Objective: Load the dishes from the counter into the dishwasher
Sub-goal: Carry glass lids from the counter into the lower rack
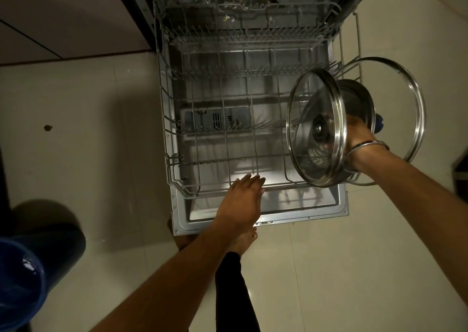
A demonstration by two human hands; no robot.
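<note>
Loading's barely begun: left hand (243, 192) lies flat-fingered on the pulled-out grey wire lower rack (174, 119) mid-frame, right hand (354, 139) at the right edge clamps round glass steel-rimmed lids (316, 126), which I reckon next need slotting upright between tines.

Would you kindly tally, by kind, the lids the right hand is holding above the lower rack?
Glass lids with steel rims: 2 (smaller, larger)
All-steel lids: 1
Total: 3, all in the right hand
</note>
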